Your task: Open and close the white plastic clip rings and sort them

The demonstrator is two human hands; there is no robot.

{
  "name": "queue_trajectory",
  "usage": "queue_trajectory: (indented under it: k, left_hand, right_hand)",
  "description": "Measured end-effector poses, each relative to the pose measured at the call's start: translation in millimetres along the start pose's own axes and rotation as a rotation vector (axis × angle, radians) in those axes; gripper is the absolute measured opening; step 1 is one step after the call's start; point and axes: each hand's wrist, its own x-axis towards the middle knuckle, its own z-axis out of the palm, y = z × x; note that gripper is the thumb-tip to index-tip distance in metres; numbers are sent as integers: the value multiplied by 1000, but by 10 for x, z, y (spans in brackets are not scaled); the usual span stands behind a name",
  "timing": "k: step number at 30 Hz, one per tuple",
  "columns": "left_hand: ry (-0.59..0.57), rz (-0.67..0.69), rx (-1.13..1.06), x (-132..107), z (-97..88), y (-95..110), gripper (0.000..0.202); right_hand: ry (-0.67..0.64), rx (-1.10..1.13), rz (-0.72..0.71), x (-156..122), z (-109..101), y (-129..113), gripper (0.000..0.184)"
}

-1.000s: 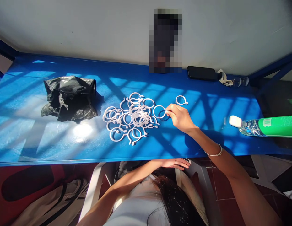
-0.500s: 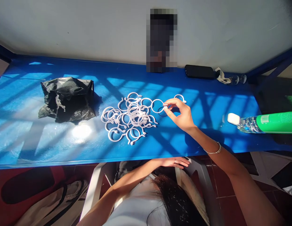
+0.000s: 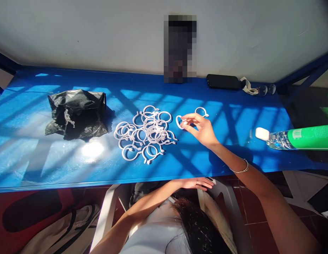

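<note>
we record one right hand (image 3: 199,128), fingertips pinched shut on a small white open-ended plastic ring (image 3: 179,122), held over the glossy blue bench (image 3: 34,155) between a tangled heap of white plastic rings (image 3: 145,135) to its left and a lone white ring (image 3: 201,112) lying flat just beyond the fingers. we record one left hand (image 3: 197,183), fingers stretched out loose and holding nothing, below the bench's near edge. we also list a crumpled black plastic bag (image 3: 75,114) well left of the heap and a clear bottle with a green label (image 3: 296,138) on its side, far right.
</note>
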Motion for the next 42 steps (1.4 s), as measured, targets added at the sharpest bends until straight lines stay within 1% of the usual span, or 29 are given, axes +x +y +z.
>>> queue_trajectory:
  k: [4,9,11,14,17,20,22,23,24,25,26,27,28,29,30,31,32,33,34,35,36,37,38,40,42]
  left_hand:
    - [-7,5,-74,-8,18,-56,58]
    - [-10,-41,-256,12,62,-164,55]
    - [-15,-66,-326,26,72,-197,53]
    - [-28,-106,-416,44,67,-214,54]
    - [-36,-147,-460,48,34,-172,54]
    - [-40,-188,-458,7,-11,-24,51]
    - [-28,-209,-406,-77,-39,181,49]
    - [-17,-232,-344,-145,-55,325,46]
    - [-61,-251,-136,-234,-77,499,45]
    - [-117,-244,49,-347,-108,699,46]
    - [-124,-184,169,-480,-153,919,46]
    - [-128,-60,222,-632,-216,1150,45]
    - [-93,85,229,-794,-299,1380,42]
    - [51,180,248,-959,-402,1597,36]
    - [217,247,288,-1115,-524,1790,30]
    - [441,267,354,-1253,-662,1948,27]
    - [679,271,442,-1365,-810,2067,25]
    - [874,269,552,-1445,-963,2144,27]
    - [995,268,666,-1491,-1115,2182,35]
    - [1025,253,764,-1503,-1259,2184,46]
    - [1010,237,841,-1486,-1389,2157,57]
    - [940,218,894,-1444,-1502,2110,67]
    - [857,209,922,-1386,-1593,2049,72]
    - [720,211,905,-1247,-1708,1921,73]
    - [655,230,872,-1125,-1746,1822,69]
  right_hand:
    - [-37,-44,-1,14,2,0,25]
    - [13,-97,-102,26,-22,-17,13]
    - [16,-95,-116,24,-29,-24,10]
    - [-19,-45,-54,14,-21,-30,10]
    - [-45,10,0,3,0,-36,15]
    - [-39,5,-11,-6,8,-52,16]
    - [-24,-19,-27,-12,5,-66,17]
    - [-19,-32,-39,-14,2,-72,18]
    - [-17,-47,-57,-17,-1,-77,19]
    - [-18,-64,-83,-19,-3,-80,19]
    - [-19,-82,-115,-21,-5,-82,19]
    - [-20,-103,-148,-23,-5,-83,18]
    - [-22,-124,-178,-26,-4,-85,18]
    - [-29,-141,-202,-31,-2,-87,18]
    - [-36,-152,-219,-37,1,-92,20]
    - [-48,-159,-230,-44,5,-101,21]
    - [-64,-163,-237,-54,11,-112,21]
    - [-81,-163,-241,-64,17,-128,22]
    - [-99,-158,-243,-75,25,-145,23]
    - [-116,-152,-242,-85,34,-165,24]
    - [-128,-147,-240,-94,43,-184,25]
    - [-135,-144,-239,-101,52,-200,25]
    - [-131,-144,-242,-106,59,-213,25]
    - [-106,-148,-264,-110,65,-222,25]
    - [-81,-153,-295,-109,61,-212,24]
